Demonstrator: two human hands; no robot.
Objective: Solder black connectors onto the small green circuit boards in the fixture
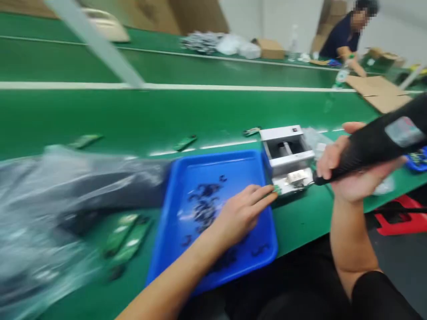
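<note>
My right hand (358, 178) is wrapped round a black electric screwdriver (370, 144), its tip pointing left at the front of a grey box-like device (287, 158) that looks like a screw feeder. Over the right side of a blue tray (168, 213), my left hand (238, 215) reaches out with its fingers pinched on a small green circuit board (277, 190). That board is at the device's front left corner, beside a silver metal block (296, 177). Small black curved parts (205, 209) lie scattered in the tray, partly under my left forearm.
Clear plastic sheeting (40, 235) and two green circuit boards (128, 238) lie left of the tray. Further boards, one a green circuit board (185, 143), rest behind it. A co-worker (343, 38) handles flattened cardboard (380, 91) at the far right. A red stool (405, 218) stands below.
</note>
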